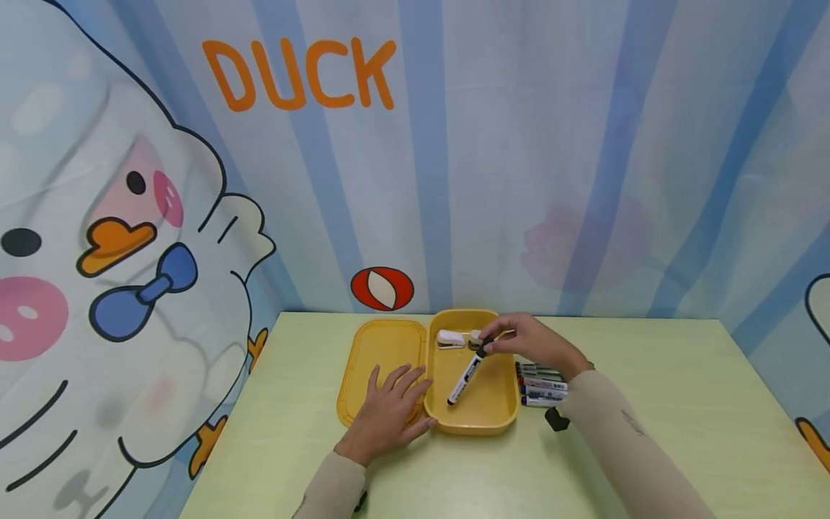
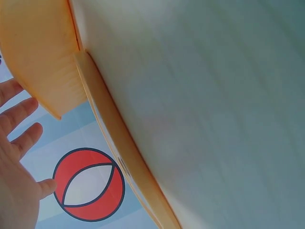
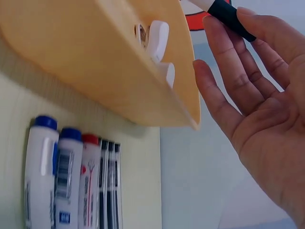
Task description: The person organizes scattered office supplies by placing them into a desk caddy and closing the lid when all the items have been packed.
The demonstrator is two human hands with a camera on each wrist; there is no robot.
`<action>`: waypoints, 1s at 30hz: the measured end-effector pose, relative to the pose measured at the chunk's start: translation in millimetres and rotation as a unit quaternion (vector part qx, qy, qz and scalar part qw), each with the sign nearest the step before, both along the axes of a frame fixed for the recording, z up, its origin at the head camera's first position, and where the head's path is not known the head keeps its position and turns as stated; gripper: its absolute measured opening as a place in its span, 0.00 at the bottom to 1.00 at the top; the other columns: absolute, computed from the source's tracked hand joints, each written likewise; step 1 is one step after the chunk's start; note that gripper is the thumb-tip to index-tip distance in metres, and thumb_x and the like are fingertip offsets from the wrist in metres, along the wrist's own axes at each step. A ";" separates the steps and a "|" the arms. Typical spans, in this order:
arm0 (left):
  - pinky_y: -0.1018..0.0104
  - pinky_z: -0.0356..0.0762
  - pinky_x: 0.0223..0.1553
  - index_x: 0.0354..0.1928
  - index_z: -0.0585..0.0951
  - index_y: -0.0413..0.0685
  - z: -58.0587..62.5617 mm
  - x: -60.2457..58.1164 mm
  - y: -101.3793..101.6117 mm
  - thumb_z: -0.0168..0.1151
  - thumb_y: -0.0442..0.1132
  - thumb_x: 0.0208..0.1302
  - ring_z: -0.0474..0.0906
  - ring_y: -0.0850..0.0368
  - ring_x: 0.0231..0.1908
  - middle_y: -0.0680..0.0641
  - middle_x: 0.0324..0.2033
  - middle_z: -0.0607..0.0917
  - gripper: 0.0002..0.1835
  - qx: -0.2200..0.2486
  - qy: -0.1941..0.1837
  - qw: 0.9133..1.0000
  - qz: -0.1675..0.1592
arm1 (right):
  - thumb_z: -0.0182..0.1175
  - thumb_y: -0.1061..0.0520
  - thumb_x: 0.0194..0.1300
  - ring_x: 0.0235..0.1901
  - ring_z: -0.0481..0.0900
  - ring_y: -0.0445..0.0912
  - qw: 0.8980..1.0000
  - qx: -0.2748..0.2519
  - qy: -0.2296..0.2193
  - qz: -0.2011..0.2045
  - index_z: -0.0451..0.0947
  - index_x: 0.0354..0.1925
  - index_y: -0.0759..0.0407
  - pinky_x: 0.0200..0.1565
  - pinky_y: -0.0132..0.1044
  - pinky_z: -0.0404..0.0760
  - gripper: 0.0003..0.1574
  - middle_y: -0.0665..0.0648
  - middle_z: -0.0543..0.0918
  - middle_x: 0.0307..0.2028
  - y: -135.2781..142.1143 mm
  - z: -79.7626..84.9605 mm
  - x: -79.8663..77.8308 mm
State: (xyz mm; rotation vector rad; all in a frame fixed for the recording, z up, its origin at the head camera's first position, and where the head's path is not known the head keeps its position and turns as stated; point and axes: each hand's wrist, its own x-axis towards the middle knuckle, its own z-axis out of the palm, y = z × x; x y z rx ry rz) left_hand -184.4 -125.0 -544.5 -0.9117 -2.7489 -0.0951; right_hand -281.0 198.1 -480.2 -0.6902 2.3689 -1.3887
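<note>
My right hand pinches a white marker by its black-capped end, over the yellow box. The marker slants down to the left, its lower tip above the box floor. Inside, at the far end, sit a small white stapler and a small round item, partly hidden by the right hand. My left hand has its fingers spread over the lid, the fingertips near the box's left wall. The left wrist view shows the left hand's fingers straight beside the box wall.
Several markers with blue and red caps lie in a row with thin black pens to the right of the box. A small black object shows by the right sleeve. Behind the table hangs a printed curtain.
</note>
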 end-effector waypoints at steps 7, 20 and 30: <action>0.27 0.55 0.68 0.70 0.72 0.61 -2.6 1.1 0.0 0.44 0.73 0.70 0.63 0.48 0.72 0.52 0.73 0.69 0.37 -0.002 0.008 1.000 0.002 | 0.66 0.53 0.69 0.46 0.84 0.47 0.999 0.016 -0.010 0.032 0.84 0.53 0.58 0.52 0.47 0.82 0.17 0.52 0.87 0.46 -19.1 0.0 -9.6; 0.27 0.54 0.69 0.71 0.71 0.62 -2.6 -0.2 -1.3 0.44 0.73 0.71 0.62 0.49 0.73 0.53 0.74 0.68 0.36 -0.004 0.002 1.000 0.003 | 0.65 0.58 0.69 0.42 0.86 0.54 0.997 0.012 -0.058 0.039 0.82 0.53 0.66 0.48 0.48 0.85 0.17 0.59 0.87 0.42 -54.3 1.7 -22.2; 0.26 0.56 0.68 0.70 0.72 0.62 -2.0 -0.6 -0.3 0.46 0.73 0.70 0.64 0.49 0.72 0.52 0.73 0.69 0.36 -0.001 0.023 1.000 -0.002 | 0.66 0.59 0.68 0.41 0.89 0.56 0.996 0.041 -0.084 -0.013 0.82 0.51 0.68 0.45 0.48 0.86 0.17 0.54 0.89 0.37 -79.8 -6.7 -28.3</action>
